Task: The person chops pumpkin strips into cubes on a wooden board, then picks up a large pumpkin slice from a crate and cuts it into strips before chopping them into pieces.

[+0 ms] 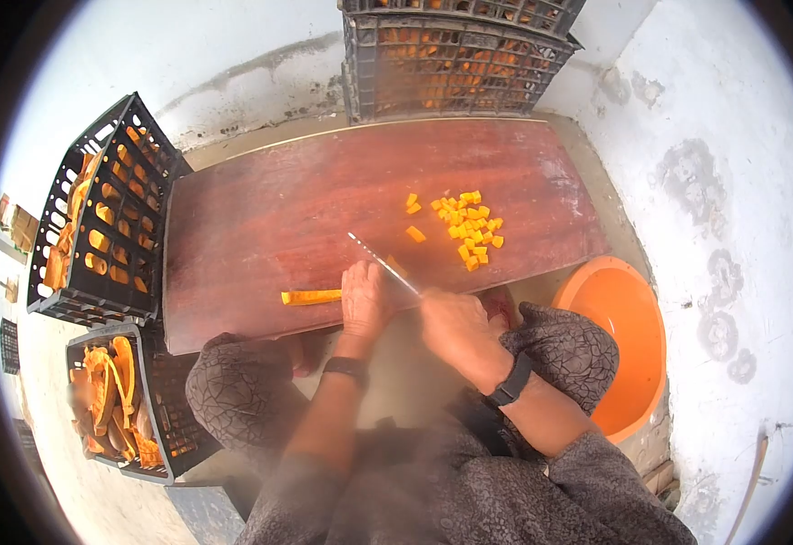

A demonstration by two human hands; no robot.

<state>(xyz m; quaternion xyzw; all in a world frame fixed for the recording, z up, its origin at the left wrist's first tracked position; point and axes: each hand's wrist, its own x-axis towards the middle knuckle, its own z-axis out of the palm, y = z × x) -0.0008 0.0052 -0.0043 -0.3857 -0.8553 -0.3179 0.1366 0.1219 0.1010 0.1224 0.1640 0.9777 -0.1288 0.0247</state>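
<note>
My left hand (364,298) presses a long orange pumpkin strip (312,297) onto the reddish-brown board (260,218), near its front edge. The strip sticks out to the left of the fingers. My right hand (460,329) is closed round a knife (385,265), its handle hidden in the fist. The narrow blade points up and left, just right of my left fingertips. To the far right of the blade lies a loose pile of pumpkin cubes (471,227). A short pumpkin piece (415,234) sits apart from them.
Black crates (360,68) with orange pieces stand behind the board. At the left are another crate (110,213) and a lower crate (167,450) holding long pumpkin pieces (110,391). An orange tub (650,363) stands by my right knee, near the white wall (732,227).
</note>
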